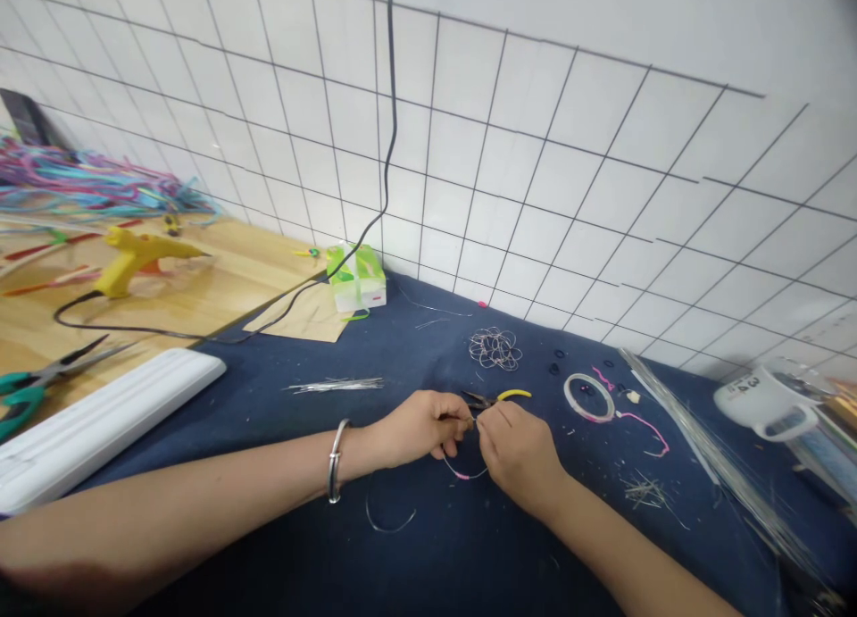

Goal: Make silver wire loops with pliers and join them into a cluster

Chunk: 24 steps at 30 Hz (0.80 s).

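My left hand (416, 428) and my right hand (523, 452) meet over the dark blue cloth (281, 528), fingertips almost touching. Both are closed in a pinch on a thin wire (477, 475), which hangs between them in a small loop with a short pink section (461, 477) at its bottom. The ends of the wire are hidden in my fingers. Just behind my hands lie pliers with a yellow handle (514, 394), partly covered by my right hand. A loose curved wire (392, 529) rests on the cloth below my left wrist.
Coiled wire (495, 348), a white ring-shaped spool (589, 397) with pink cord, cut wire bits (649, 490) and a wire bundle (710, 438) lie around. A mug (750, 398) stands right. Left are a white power strip (113, 421), scissors (40, 380) and a yellow glue gun (134, 255).
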{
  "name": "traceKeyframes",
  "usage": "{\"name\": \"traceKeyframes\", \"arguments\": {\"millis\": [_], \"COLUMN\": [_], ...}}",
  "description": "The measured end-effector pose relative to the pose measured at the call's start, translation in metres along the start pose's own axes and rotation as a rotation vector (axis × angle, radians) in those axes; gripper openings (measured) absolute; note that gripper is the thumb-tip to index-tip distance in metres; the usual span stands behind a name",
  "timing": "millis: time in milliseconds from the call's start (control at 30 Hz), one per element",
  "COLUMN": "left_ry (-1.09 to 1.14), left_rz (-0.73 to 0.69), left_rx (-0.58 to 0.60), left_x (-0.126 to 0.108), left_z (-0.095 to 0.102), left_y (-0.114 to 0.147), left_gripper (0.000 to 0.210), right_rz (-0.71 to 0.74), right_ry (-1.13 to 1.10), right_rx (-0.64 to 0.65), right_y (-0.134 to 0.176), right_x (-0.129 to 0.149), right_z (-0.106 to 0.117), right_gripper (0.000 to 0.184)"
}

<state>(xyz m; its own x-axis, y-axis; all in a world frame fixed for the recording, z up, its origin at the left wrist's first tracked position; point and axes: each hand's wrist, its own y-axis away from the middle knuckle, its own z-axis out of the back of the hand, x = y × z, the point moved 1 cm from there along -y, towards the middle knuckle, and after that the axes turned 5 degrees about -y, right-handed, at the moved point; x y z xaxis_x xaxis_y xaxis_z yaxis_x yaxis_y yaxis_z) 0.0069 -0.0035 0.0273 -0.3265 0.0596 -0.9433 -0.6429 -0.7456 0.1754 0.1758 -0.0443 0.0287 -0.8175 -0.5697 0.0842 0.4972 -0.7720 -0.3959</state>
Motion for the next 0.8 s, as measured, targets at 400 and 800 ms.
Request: {"name": "traceKeyframes", "arguments": {"millis": [400,800], "left_ry": [-0.29,0.281], "left_rz": [-0.167,0.137], "left_rx": [-0.022,0.334], "left_x": [-0.006,0.005], "left_z": [0.01,0.019], "left_y": [0.0,-0.006], "left_gripper": [0.017,0.011], "right_rz": [0.06,0.173], "right_ry": [0.049,0.024], "right_rx": [-0.009,0.027], "right_y": [0.0,-0.002], "right_x": [0.004,0.006], "right_z": [0.0,0.004], "right_gripper": [0.015,0.019]}}
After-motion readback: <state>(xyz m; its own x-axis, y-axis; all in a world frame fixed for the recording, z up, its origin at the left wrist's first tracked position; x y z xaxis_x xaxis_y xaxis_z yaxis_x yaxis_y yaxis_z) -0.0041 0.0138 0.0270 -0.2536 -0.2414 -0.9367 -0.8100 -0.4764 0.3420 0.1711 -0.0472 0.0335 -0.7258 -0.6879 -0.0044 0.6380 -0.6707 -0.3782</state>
